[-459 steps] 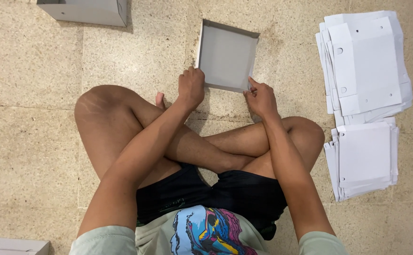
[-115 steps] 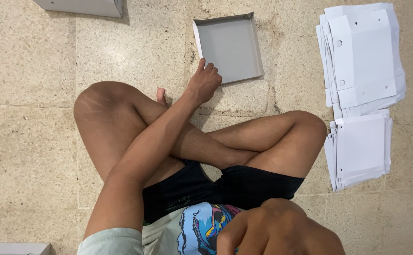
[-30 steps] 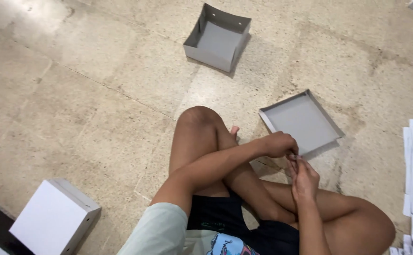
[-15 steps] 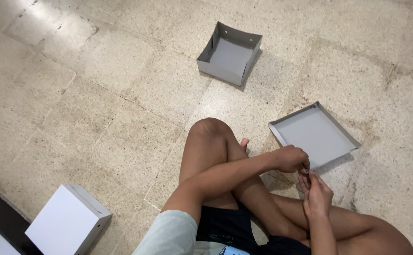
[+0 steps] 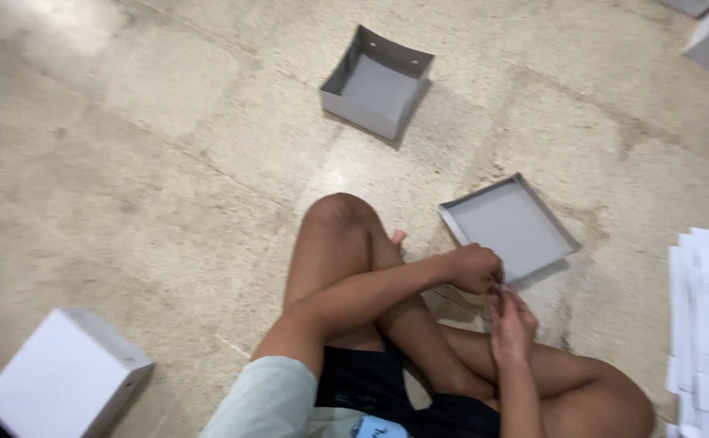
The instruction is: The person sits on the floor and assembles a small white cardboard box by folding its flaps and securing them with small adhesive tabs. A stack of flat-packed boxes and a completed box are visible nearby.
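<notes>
Person sits cross-legged on floor (image 5: pixel 127 162). Left hand (image 5: pixel 474 268) curled, right hand (image 5: pixel 510 320) fingers together, both at near corner of shallow grey tray (image 5: pixel 509 227), 1 o'clock from knees. Whether either grips, cannot tell. Likely light, thin card, creasable; hold by rim.

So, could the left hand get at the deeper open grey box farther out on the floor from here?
Probably not without leaning: the left hand sits by the shallow tray, and the deep grey box lies well beyond the knee, though bare floor leaves the way clear.

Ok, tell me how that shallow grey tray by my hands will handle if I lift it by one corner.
The shallow grey tray looks like thin folded card, so probably light. Its low walls suggest it may flex or twist. Its flat base should slide on the floor, not roll.
</notes>
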